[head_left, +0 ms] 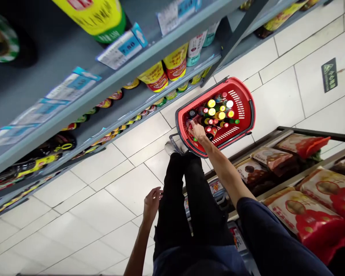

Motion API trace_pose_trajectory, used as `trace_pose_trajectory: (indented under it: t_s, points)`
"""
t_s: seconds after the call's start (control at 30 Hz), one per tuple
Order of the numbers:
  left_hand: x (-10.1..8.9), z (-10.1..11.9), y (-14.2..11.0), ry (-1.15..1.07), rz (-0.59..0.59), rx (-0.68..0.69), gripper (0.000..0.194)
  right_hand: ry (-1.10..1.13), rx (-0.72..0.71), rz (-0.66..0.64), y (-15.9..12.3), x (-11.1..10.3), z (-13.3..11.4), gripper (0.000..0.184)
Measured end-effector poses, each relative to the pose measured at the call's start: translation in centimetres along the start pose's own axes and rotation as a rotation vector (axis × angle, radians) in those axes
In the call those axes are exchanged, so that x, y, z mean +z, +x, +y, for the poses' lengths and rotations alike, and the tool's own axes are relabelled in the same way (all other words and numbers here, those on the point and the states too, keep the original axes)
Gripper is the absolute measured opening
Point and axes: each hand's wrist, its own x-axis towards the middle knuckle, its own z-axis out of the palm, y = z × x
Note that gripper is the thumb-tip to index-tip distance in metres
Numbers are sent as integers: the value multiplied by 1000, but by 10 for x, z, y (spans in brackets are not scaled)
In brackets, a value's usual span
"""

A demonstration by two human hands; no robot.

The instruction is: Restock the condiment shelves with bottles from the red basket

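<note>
My right hand [198, 131] reaches down into a red shopping basket [248, 103] on the floor in front of my feet. Its fingers are closed around the top of a bottle at the basket's near left corner, mostly hidden by the hand. Beside the fingers stands a dark-capped bottle [192, 114]. Several more upright bottles fill the middle, among them a yellow-capped bottle [211, 103] and a white-capped bottle [229, 104]. A bottle with a red label [212, 131] leans near my wrist. My left hand [151, 201] hangs beside my left leg, fingers loosely bent and apart, holding nothing.
Grey shelves [149, 42] with sauce pouches, jars and price tags rise on the left. To the right, a rack holds red-and-white food packages [304, 214]. Pale floor tiles [126, 176] run between them. The basket's dark handle [174, 142] hangs down near my shoe.
</note>
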Motion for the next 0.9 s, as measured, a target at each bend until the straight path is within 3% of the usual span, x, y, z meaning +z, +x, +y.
trace_pose_trajectory:
  t_s: [0.17,0.23,0.3,0.4,0.5,0.6,0.73,0.9]
  points:
    - [22,76,-11,4,-43,270,41,-68,-23,153,-115,-75,-14,36]
    - [33,120,-16,30,-80,438,44,-39,-105,296,-169,-117,-26,30]
    - [41,169,-29,85,-117,647,58,35,-228,489,-222,-167,-46,24]
    - [41,240,-65,142,-154,968,88,115,-363,692,-291,-251,-90,17]
    - [31,286,-116,143,-233,1160,100,119,-442,753,-342,-320,-138,13]
    - [26,298,-163,109,-277,1203,94,62,-578,790,-379,-350,-172,12]
    - [24,282,-201,9,-188,1153,79,-8,-781,766,-413,-348,-191,17]
    - [-2,262,-232,-85,-231,1042,76,359,-673,525,-433,-344,-195,34]
